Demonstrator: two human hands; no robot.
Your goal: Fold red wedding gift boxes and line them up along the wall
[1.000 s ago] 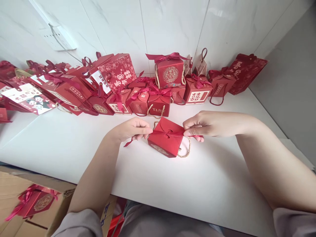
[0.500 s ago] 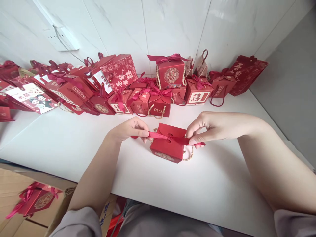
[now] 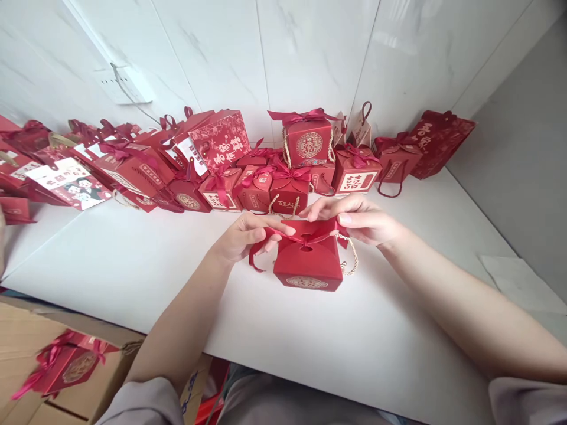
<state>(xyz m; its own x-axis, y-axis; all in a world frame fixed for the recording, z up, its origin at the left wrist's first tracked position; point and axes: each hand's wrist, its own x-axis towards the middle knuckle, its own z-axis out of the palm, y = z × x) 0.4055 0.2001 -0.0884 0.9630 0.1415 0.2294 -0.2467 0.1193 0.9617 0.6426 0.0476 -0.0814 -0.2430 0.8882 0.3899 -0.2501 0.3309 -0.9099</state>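
A small red gift box [image 3: 308,265] with gold rope handles and a gold emblem stands on the white table [image 3: 133,265] in front of me. A dark red ribbon [image 3: 305,238] runs across its closed top flaps. My left hand [image 3: 245,236] pinches the ribbon's left end beside the box, the tail hanging down in a loop. My right hand [image 3: 358,219] is over the box's far right corner, its fingers closed on the ribbon's right end.
A long row of finished red gift boxes and bags [image 3: 212,171] with bows lines the tiled wall behind. One box [image 3: 309,139] sits stacked on others. A cardboard carton [image 3: 53,366] at lower left holds another red box. A grey wall bounds the right side.
The box has turned to face me squarely. Both hands have moved inward and back over its top, and the ribbon, earlier pulled taut sideways, now hangs in a loop at the left.
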